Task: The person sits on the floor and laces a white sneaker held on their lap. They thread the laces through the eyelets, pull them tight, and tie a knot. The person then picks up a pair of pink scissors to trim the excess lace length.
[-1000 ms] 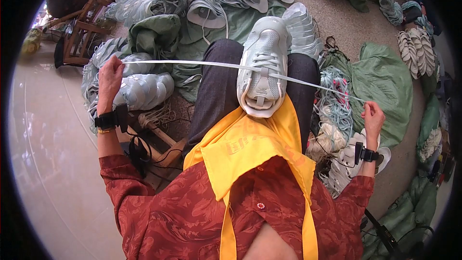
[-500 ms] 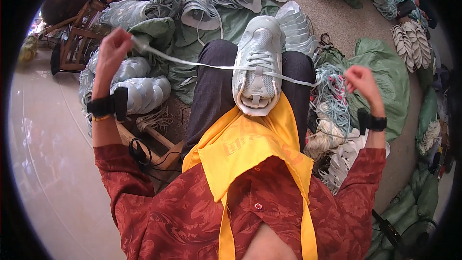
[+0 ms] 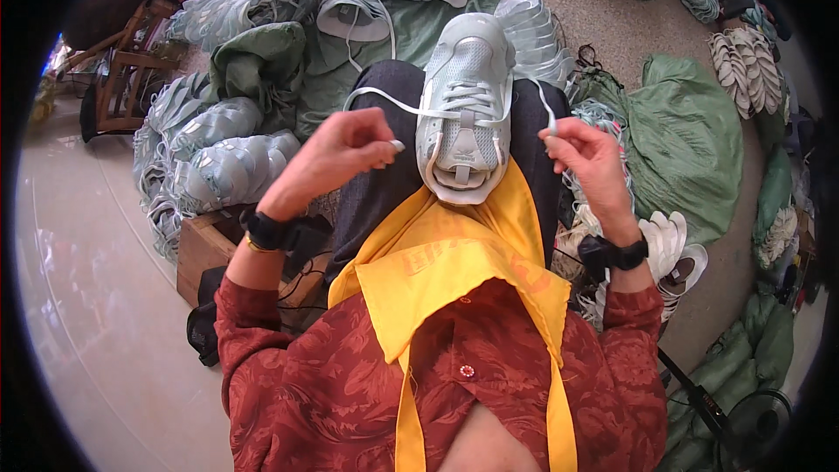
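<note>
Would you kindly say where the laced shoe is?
In the head view, the laced shoe is upper centre, between left hand and right hand, heel toward the yellow apron.

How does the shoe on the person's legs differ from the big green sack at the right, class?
Colour: the shoe is pale grey-green, while the sack is a deeper green.
Form: the shoe keeps a rounded, shaped body with a white lace threaded through it; the sack slumps in loose folds.
Place: the shoe rests up on the legs, but the sack lies off to the person's right.
Shared: both are seen from above.
</note>
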Available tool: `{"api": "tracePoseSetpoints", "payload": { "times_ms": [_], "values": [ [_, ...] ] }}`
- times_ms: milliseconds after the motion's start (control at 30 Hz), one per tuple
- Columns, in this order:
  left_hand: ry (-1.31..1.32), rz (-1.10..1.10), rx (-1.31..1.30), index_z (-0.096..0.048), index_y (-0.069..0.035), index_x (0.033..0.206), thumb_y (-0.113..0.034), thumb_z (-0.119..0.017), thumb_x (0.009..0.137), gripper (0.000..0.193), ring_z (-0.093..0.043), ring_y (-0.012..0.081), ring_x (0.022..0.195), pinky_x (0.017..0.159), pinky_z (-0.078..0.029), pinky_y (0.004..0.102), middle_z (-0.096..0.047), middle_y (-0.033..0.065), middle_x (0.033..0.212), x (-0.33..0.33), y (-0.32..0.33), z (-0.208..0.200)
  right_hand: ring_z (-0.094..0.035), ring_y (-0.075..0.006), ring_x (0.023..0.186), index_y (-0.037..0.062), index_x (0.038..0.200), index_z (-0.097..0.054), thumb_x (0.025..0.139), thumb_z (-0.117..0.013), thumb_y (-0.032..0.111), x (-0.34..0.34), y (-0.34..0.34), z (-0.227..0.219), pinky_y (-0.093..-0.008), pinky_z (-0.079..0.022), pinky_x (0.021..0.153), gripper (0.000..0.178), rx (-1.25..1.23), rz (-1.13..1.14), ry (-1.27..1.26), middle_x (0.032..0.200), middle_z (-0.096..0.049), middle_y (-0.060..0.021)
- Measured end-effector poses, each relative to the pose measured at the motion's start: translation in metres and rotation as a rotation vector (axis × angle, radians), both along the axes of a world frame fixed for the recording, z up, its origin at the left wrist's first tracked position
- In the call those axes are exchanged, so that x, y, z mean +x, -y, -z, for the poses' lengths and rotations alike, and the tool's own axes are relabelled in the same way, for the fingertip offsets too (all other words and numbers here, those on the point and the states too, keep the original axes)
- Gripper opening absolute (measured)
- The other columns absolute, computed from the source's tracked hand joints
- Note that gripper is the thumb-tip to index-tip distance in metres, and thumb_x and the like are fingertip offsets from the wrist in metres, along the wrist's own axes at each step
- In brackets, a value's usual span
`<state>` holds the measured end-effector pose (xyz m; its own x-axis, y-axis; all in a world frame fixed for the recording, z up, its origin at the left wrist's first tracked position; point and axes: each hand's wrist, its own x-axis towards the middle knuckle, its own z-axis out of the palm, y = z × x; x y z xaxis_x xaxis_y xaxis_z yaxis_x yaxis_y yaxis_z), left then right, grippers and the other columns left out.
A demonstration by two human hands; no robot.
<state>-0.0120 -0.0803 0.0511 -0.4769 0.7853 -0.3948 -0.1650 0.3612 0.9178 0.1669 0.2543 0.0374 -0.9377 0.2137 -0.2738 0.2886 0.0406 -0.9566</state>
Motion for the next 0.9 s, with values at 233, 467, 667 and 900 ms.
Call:
{"api": "tracePoseSetpoints", "payload": {
  "times_ms": [233,467,667,900],
  "values": [
    [-0.054,-0.236,0.209,-0.065,-0.006,0.099,-0.018,-0.061,0.105,0.014,-0.060,0.0063,0.086,0.079,-0.049,0.0242,-0.074,0.0066,0.108,-0.008,-0.011,-0.019,-0.073,-0.0119,0.087,-0.0025,0.105,-0.071,0.096,-0.070,-0.001,-0.022,0.037,0.009,-0.0266,-0.063,0.082,0.009,-0.159,0.107,-0.145,0.100,-0.075,-0.0063],
    [-0.059,-0.592,0.125,-0.066,-0.005,0.095,-0.014,-0.063,0.103,0.013,-0.057,0.0053,0.076,0.070,-0.045,0.0206,-0.064,0.0002,0.087,-0.028,0.010,-0.012,-0.073,-0.0134,0.088,-0.0026,0.104,-0.069,0.096,-0.070,-0.003,-0.027,0.044,0.016,-0.0280,-0.063,0.083,0.008,-0.112,0.173,-0.187,0.099,-0.074,-0.0068],
    [0.357,-0.361,0.151,-0.064,-0.006,0.097,-0.015,-0.067,0.103,0.010,-0.059,0.0058,0.074,0.067,-0.049,0.0213,-0.065,-0.0001,0.088,0.017,-0.012,0.020,-0.073,-0.0137,0.089,-0.0024,0.104,-0.069,0.096,-0.070,-0.003,-0.025,0.047,0.017,-0.0281,-0.062,0.084,0.008,-0.095,0.175,-0.207,0.098,-0.074,-0.0064],
    [0.264,-0.302,0.248,-0.062,-0.004,0.098,-0.011,-0.068,0.101,0.009,-0.067,0.0085,0.083,0.075,-0.055,0.0228,-0.070,0.0032,0.093,0.024,-0.022,0.026,-0.072,-0.0088,0.084,-0.0009,0.100,-0.070,0.094,-0.073,-0.001,-0.027,0.056,0.022,-0.0234,-0.059,0.079,0.007,0.058,0.192,-0.243,0.092,-0.075,-0.0021]
  ]
}}
